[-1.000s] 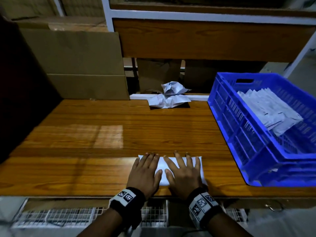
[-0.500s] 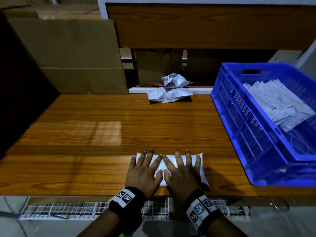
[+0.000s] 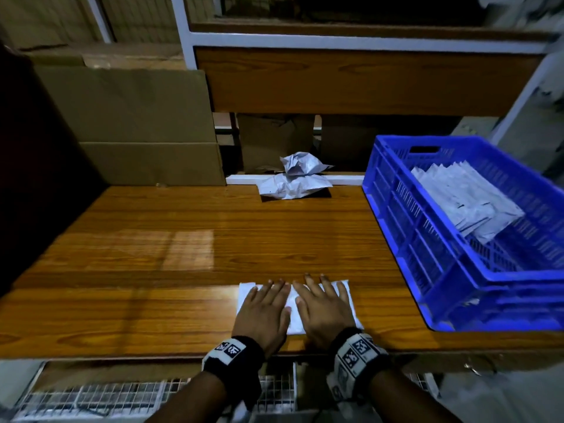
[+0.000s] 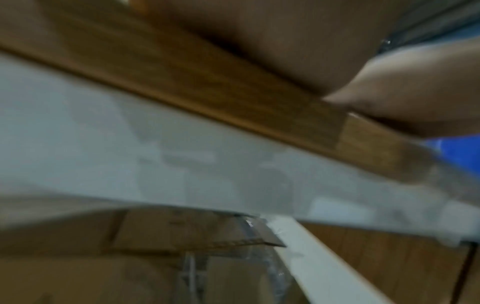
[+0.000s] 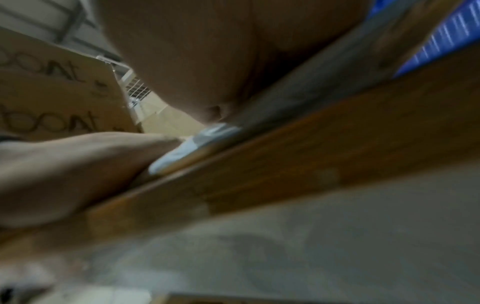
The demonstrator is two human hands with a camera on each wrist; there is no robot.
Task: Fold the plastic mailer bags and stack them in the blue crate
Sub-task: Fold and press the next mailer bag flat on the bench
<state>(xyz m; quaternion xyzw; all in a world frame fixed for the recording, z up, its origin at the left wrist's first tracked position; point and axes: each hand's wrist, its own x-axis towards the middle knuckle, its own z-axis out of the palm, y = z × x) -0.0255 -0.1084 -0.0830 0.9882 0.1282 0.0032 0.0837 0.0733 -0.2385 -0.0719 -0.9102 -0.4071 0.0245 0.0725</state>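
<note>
A folded white mailer bag lies flat at the front edge of the wooden table. My left hand and right hand press on it side by side, palms down, fingers straight. In the blurred right wrist view a strip of the bag shows under my palm. Two crumpled white mailer bags sit at the table's far edge. The blue crate stands at the right and holds a stack of folded bags.
Flat cardboard sheets lean at the back left. A wooden shelf board in a white frame hangs over the table's far side. A wire grid lies below the front edge.
Both hands stay pressed flat on the folded bag and have drawn a little closer together. The head view has tilted and shifted slightly.
</note>
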